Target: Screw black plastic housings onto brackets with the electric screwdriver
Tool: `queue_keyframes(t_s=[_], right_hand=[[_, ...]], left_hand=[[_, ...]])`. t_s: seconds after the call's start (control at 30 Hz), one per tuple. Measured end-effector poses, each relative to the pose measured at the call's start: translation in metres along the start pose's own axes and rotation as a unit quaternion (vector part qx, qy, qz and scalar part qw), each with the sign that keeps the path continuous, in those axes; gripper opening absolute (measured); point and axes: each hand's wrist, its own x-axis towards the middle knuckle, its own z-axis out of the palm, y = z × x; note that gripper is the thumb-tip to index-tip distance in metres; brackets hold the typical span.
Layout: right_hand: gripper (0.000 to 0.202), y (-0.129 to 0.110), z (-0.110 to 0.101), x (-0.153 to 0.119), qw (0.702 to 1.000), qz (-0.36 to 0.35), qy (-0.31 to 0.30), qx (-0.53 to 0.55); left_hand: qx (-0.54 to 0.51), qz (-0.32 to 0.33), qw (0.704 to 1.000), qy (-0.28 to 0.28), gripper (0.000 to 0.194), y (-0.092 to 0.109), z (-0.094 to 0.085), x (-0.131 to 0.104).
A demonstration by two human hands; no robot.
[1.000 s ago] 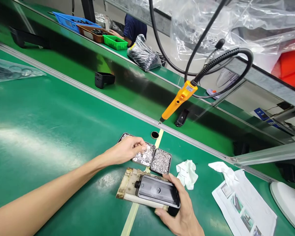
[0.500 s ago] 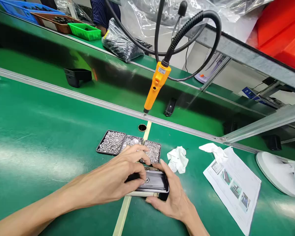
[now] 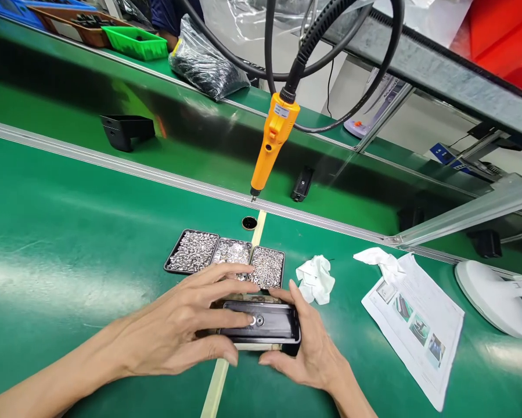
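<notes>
A black rectangular housing (image 3: pixel 276 323) lies low in the middle of the view, its open side up, with a small round metal part showing inside. My right hand (image 3: pixel 310 342) grips its right end, thumb in front and fingers behind. My left hand (image 3: pixel 191 319) is over the left end with its fingers spread, and one fingertip touches the inside floor beside a small shiny washer (image 3: pixel 253 321). Just behind the housing are three black trays of small metal parts: the left tray (image 3: pixel 191 251), the middle tray (image 3: pixel 232 253) and the right tray (image 3: pixel 267 268).
A yellow electric screwdriver (image 3: pixel 272 145) hangs above the metal rail (image 3: pixel 191 189). To the right lie a crumpled white cloth (image 3: pixel 315 279), a printed sheet (image 3: pixel 417 325) and a white round base (image 3: pixel 491 299). Black parts (image 3: pixel 302 184) rest beyond the rail.
My left hand has opened from a pinch inside the housing to spread fingers, one fingertip touching its floor. My right hand keeps its hold. The view has shifted slightly.
</notes>
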Motion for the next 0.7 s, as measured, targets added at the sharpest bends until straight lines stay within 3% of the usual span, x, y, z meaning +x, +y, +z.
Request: queue_keyframes(t_s=[0.27, 0.7], right_hand=[[0.109, -0.001, -0.001, 0.000, 1.000, 0.008, -0.010, -0.010], [0.106, 0.000, 0.001, -0.002, 1.000, 0.011, -0.012, -0.004]], left_hand=[[0.053, 0.043, 0.998, 0.008, 0.063, -0.008, 0.015, -0.008], [0.102, 0.053, 0.993, 0.007, 0.061, 0.000, 0.021, -0.001]])
